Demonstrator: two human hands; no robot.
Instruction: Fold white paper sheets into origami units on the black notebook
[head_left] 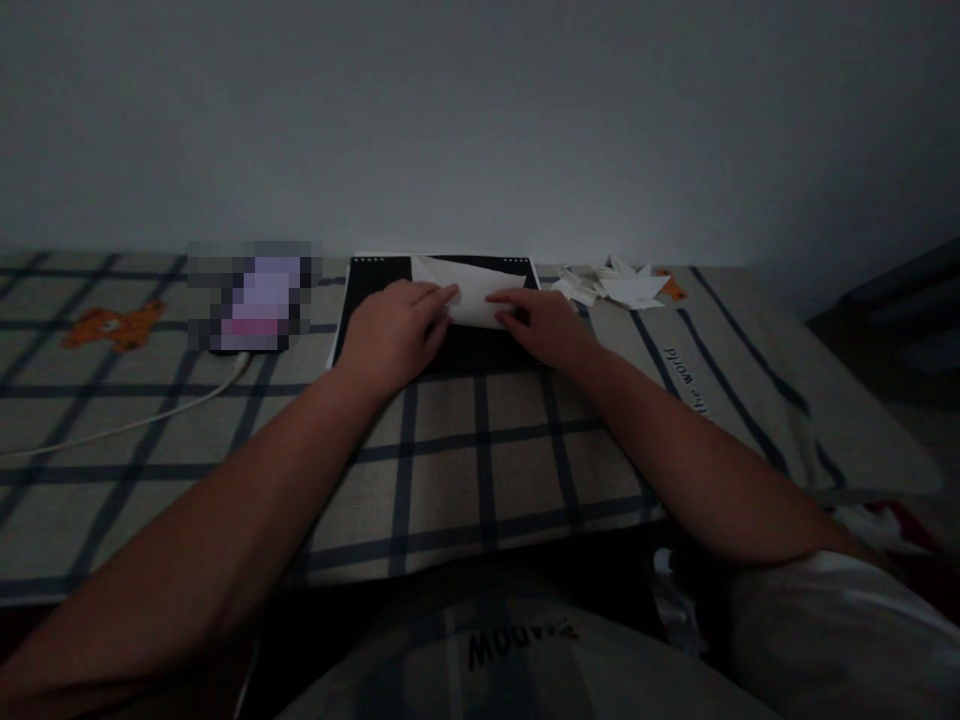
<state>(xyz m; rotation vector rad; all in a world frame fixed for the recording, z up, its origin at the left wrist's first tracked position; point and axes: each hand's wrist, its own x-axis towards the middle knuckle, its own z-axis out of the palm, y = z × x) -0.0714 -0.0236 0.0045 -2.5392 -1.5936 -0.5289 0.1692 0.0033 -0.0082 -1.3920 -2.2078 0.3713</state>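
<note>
Head view: folded white paper on a black pad, near the table's far edge.
Left hand: fingers on the paper's left part; cannot tell whether pinching.
Right hand: fingertips touching its right part; grip likewise unclear.
Phone: left of the pad, cable attached.
Paper pieces: heaped right, by the far edge.

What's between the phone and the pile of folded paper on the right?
The head view shows the black board between them, with the white sheet over it and the left hand and right hand on the sheet.
</note>
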